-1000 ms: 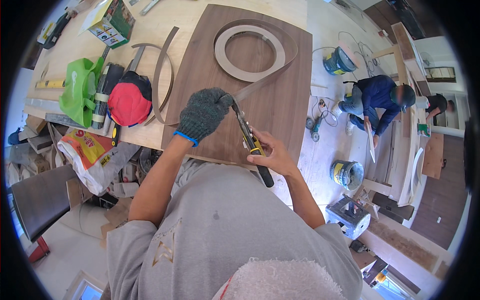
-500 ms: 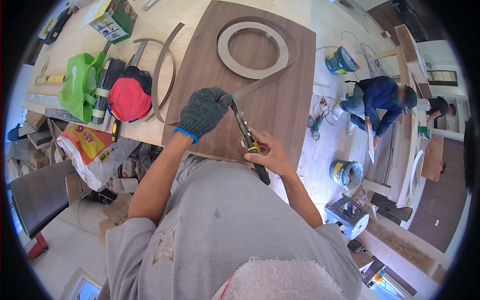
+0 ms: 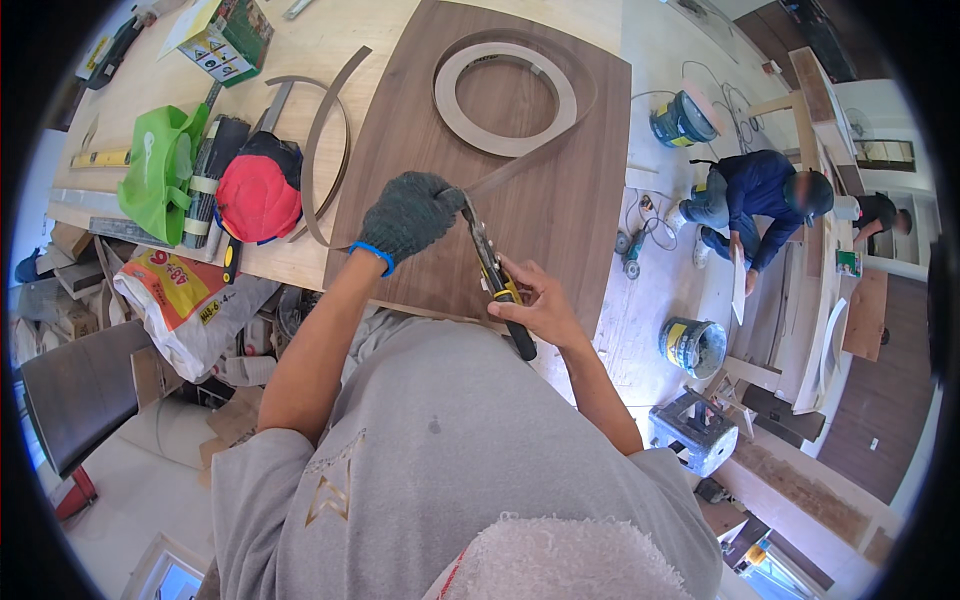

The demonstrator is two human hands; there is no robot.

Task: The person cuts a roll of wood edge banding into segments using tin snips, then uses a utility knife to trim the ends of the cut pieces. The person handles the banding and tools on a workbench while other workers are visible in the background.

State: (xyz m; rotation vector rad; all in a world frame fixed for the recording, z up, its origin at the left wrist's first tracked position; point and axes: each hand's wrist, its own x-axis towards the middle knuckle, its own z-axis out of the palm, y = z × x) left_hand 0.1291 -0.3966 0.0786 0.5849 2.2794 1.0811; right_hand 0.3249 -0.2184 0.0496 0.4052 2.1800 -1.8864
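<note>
— Since a second ago, little has shifted: both hands sit a touch higher on the dark walnut-coloured panel [image 3: 560, 200], and the knife leans much as it did.

— Walk me across from the left.

— Far left on the pale workbench [image 3: 330, 40] lie a green bag [image 3: 155, 170] and a red cap [image 3: 258, 195], with a loose curl of edge strip [image 3: 335, 140] beside them. Then the left hand [image 3: 410, 215], in a grey knit glove, closed and pressing down on the panel where the thin banding strip [image 3: 520, 170] runs off the coil [image 3: 505, 100].

— And the right?

— The bare right hand [image 3: 540, 305] is closed round the black-and-yellow utility knife [image 3: 497, 280], blade end up against the gloved fingers. The blade tip itself I cannot make out.

— How to do it well?

— I'd judge: keep the gloved fingers beside the cutting line, not ahead of it, hold the strip flat, and draw the knife lightly so it doesn't score the panel face.

— Anyone else?

— At the right, a person in blue [image 3: 750, 200] crouches on the floor, well apart.
</note>
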